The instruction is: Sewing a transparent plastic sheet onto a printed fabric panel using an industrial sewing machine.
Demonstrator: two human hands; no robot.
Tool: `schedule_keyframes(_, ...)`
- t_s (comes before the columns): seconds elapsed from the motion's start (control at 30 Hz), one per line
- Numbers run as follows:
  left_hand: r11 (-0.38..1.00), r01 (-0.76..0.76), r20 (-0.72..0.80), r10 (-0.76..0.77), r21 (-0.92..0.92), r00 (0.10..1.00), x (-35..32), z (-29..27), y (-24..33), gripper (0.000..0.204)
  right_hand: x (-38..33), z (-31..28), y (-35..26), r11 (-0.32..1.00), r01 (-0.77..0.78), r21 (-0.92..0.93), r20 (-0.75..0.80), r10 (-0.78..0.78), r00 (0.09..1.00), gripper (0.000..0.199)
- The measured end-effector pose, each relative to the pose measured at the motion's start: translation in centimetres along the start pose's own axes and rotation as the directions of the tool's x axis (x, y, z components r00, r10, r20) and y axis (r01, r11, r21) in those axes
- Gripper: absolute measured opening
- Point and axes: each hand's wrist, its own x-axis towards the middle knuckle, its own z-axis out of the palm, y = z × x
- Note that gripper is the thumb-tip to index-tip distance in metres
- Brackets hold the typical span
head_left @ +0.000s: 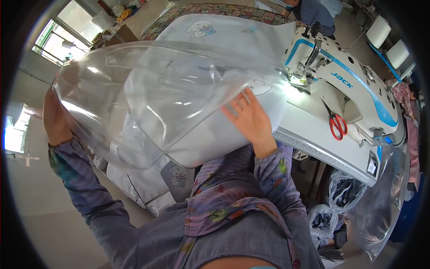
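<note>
the left hand is raised at the left of the scene, its fingers closed on the edge of a large clear plastic sheet that billows up and curves over toward the right. the right hand lies flat and open, palm up, against the right part of that sheet where it rests on a white quilted piece printed with a small cartoon animal; it grips nothing, only presses or supports. so the plastic hangs between the two hands, near the person's chest, with the white piece under and behind it reaching far toward the sewing machine. red-handled scissors lie on the machine's bed to the right, apart from both hands. more white printed pieces hang low at the near left, and filled plastic bags sit under the table at the right. the sheet looks slippery and is held by only one pinching hand, so i judge it could slide out of the left fingers or fold on itself as it is swung. its loose far edge lies close to the machine's needle area and lamp, where it might snag, and the open right hand alone may not stop the white piece from sliding off the table's near edge.
</note>
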Motion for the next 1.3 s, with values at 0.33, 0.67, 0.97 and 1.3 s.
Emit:
schedule_keyframes(0.33, 0.993, 0.116, -0.003, -0.116, -0.014, 0.993, 1.7, 3.2, 4.4, 0.032, 4.0, -2.6, -2.1, 0.948, 0.117, 0.296, -0.156, -0.073, 0.985, 0.022)
schedule_keyframes(0.67, 0.746, 0.155, -0.386, 0.146, 0.648, 0.911, 5.5, 8.6, 1.8, 0.013, -11.2, 3.1, -7.5, 0.917, 0.000, 0.399, -0.238, 0.104, 0.966, 0.014)
schedule_keyframes(0.97, 0.303, 0.464, -0.507, 0.079, 0.832, 0.858, -11.2, -14.4, -16.0, 0.018, -13.1, 3.9, 0.9, 0.784, -0.527, -0.328, -0.652, 0.216, 0.727, 0.016)
schedule_keyframes(1.3, 0.351, -0.303, 0.293, 0.081, 0.886, 0.953, -1.1, 25.8, -26.8, 0.050, -15.3, 2.8, 3.3, 0.471, -0.585, -0.661, -0.597, 0.143, 0.790, 0.016)
